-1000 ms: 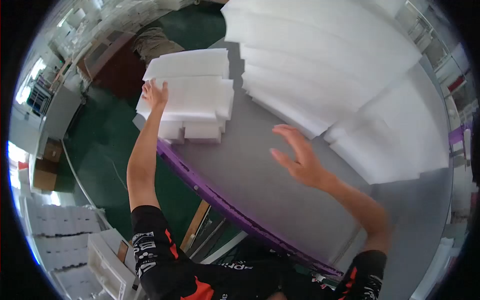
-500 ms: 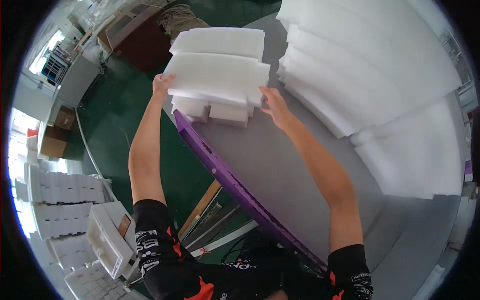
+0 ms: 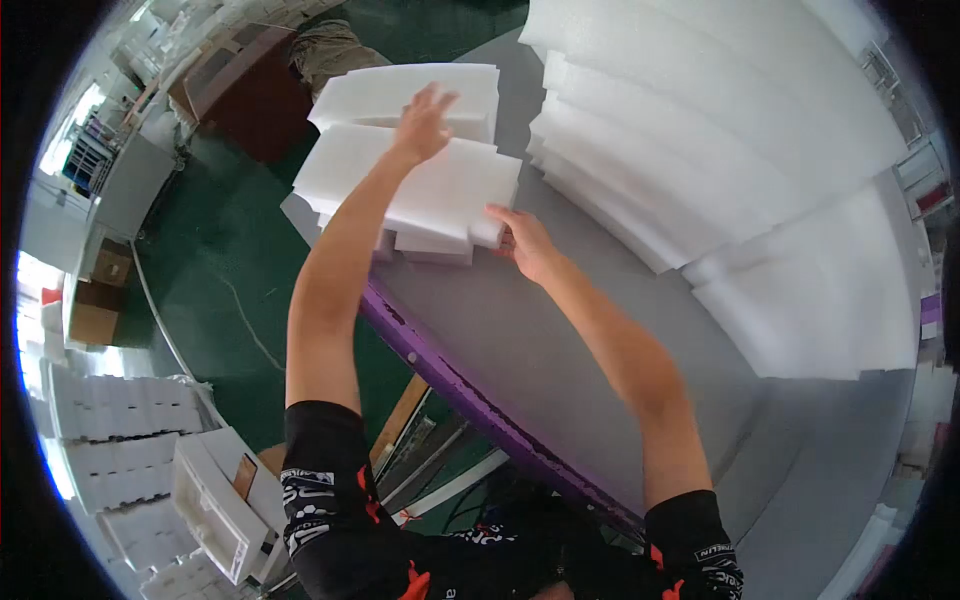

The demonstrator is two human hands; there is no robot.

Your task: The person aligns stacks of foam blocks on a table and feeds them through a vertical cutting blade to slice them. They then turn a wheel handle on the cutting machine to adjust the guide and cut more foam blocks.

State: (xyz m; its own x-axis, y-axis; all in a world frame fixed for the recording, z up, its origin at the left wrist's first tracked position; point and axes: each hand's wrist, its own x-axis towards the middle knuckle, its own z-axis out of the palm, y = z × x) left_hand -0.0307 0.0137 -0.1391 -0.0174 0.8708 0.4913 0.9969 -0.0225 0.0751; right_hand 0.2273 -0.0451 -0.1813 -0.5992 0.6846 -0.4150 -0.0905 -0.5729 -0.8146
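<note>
White foam sheets (image 3: 350, 165) lie stacked on the grey tabletop, with a second stack of white foam (image 3: 365, 92) right behind them. My left hand (image 3: 424, 128) is over the stacks near the gap between them, fingers apart and slightly blurred, holding nothing; whether it touches the foam I cannot tell. At the near right corner of the front stack, my right hand (image 3: 530, 245) grips the edge, thumb on top and fingers lower along the side. Smaller foam blocks (image 3: 435, 247) show beneath the front sheets.
Large layered foam sheets (image 3: 700, 130) cover the right side of the grey table (image 3: 540, 330). A chipped purple edge (image 3: 450, 375) borders it on my side. Beyond are the green floor (image 3: 225, 265), a brown box-like piece (image 3: 255, 95) and white foam stacks (image 3: 125, 410) at lower left.
My left hand has left the front stack's left edge and moved right, over the foam. My right hand now grips the near right corner. The front stack sits slightly turned, its smaller blocks more covered.
</note>
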